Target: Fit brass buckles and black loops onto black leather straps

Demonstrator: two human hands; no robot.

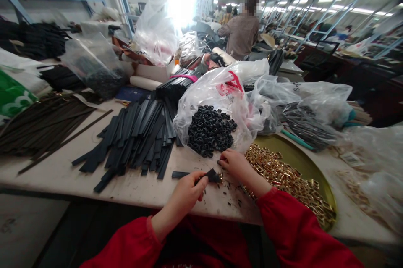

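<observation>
- Count one pale table, reaching under both hands.
- Count one round gold tray at right, heaped with gold buckles too tangled to number.
- Count one clear bag with red print, just beyond the right hand, holding a pile of black loops; cannot number them.
- Find one fan of black strips left of the bag, overlapping too closely for an exact count.
- See the left hand pinching one black strap between thumb and fingers.
- See the right hand with fingertips pinched on one small dark piece, too small to make out.
- Find the strap's end past the left fingertips, near the right hand.
- Note flat, dark material, seemingly folded at a bit of gold metal.
- See several tiny scraps below the right hand.
</observation>
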